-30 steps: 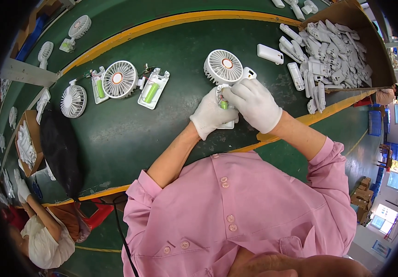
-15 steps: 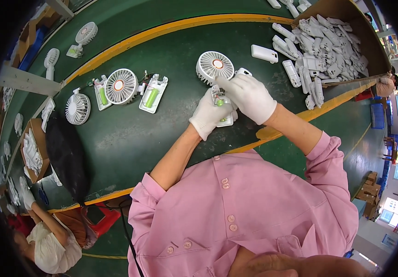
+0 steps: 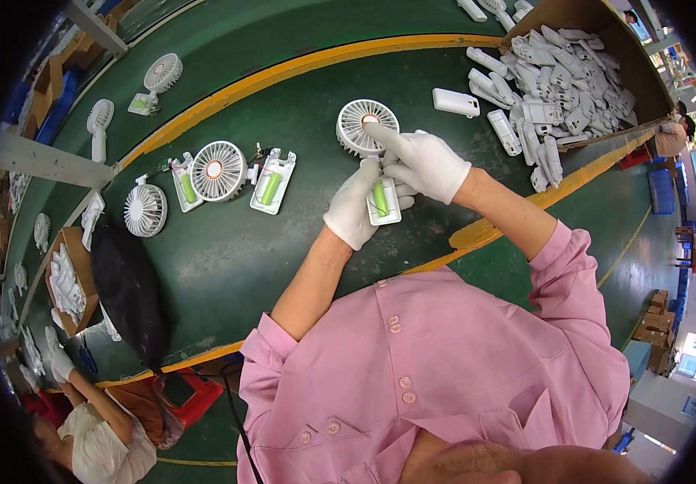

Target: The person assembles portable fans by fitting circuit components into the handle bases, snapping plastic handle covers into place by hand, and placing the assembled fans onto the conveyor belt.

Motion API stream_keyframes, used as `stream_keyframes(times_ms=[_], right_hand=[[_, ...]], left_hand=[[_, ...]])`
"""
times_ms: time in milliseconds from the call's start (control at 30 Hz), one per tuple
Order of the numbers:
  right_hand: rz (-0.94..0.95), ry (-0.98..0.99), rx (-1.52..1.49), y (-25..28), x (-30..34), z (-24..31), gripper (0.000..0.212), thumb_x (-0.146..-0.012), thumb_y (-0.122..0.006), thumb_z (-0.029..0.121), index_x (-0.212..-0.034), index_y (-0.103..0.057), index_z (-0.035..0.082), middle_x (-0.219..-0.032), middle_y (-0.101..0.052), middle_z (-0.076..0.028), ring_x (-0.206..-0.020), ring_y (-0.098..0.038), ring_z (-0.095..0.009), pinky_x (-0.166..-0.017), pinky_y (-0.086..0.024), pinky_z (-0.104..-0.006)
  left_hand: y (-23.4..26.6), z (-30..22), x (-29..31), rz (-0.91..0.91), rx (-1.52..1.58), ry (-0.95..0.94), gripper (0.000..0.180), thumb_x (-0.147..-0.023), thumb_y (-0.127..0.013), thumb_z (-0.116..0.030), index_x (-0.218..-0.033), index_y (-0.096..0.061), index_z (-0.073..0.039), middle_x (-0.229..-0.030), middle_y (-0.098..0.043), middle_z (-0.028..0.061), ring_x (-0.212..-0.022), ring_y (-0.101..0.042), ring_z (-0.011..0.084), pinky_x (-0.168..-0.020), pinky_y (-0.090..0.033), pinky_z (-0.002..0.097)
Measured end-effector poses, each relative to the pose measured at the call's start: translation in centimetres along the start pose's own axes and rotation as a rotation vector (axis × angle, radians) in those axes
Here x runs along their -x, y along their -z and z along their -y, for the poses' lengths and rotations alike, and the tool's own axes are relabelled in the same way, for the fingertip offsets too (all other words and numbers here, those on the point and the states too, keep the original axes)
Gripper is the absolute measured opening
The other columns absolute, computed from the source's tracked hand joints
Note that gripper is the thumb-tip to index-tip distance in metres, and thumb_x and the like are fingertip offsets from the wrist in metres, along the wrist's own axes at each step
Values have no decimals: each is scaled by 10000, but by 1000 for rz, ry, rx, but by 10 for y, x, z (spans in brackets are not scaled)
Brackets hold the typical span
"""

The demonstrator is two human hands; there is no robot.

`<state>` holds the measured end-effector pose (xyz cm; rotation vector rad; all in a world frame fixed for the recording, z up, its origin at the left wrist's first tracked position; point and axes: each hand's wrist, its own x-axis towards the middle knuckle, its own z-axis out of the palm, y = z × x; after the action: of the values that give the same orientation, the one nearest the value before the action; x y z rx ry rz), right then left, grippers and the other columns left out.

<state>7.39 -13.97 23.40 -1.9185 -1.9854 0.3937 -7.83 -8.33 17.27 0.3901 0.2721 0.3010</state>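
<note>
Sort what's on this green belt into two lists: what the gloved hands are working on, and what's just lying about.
In hand:
left hand
right hand
open white handle with green battery
fan head

Lying about:
opened fan
loose fan
white handle shell
box of shells

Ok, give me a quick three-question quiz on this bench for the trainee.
1. True or false: the left hand holds a white handle shell with a green battery in it.
2. Where does the pile of white shells lie? A) cardboard box at upper right B) red stool C) black bag
3. Fill in: the fan head by the right hand rests on the ____ belt.

Key: 1 true; 2 A; 3 green.
</note>
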Motion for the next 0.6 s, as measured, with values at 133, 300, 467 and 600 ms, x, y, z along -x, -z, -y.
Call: stream_keyframes(times_ms=[133, 300, 467, 600], right_hand=[[14, -23, -79, 3, -1, 0, 615, -769, -625, 68, -1346, -415, 59, -793, -641, -123, -716, -640, -314, -670, -509, -397], [-116, 91, -56, -1, 9, 0, 515, -778, -626, 71, -1274, -491, 36, -797, -646, -106, -768, -637, -281, -689, -508, -370], [-253, 13, -99, 9, 32, -5, 409, -771, -632, 52, -1172, -565, 14, -867, -636, -122, -799, -631, -279, -711, -502, -351], [-285, -69, -24, 11, 42, -28, 370, -777, -635, 64, -1142, -588, 27, -947, -630, -139, -863, -623, -297, -759, -503, -359]], left_hand=[[2, 1, 1, -40, -139, -8, 463, -1003, -416, -311, -1331, -403, 15, -1210, -565, 190, -1043, -624, 308, -860, -544, 426], [1, 4, 1, -95, -100, -51, 432, -993, -446, -279, -1305, -425, 20, -1109, -599, 179, -928, -647, 280, -785, -561, 401], [-1, 3, 1, -166, -119, -88, 347, -981, -480, -284, -1188, -483, -4, -959, -615, 138, -727, -622, 209, -630, -544, 346], [-13, 0, 4, -303, -147, -95, 269, -961, -490, -277, -1075, -497, -33, -851, -605, 116, -604, -594, 178, -505, -514, 318]])
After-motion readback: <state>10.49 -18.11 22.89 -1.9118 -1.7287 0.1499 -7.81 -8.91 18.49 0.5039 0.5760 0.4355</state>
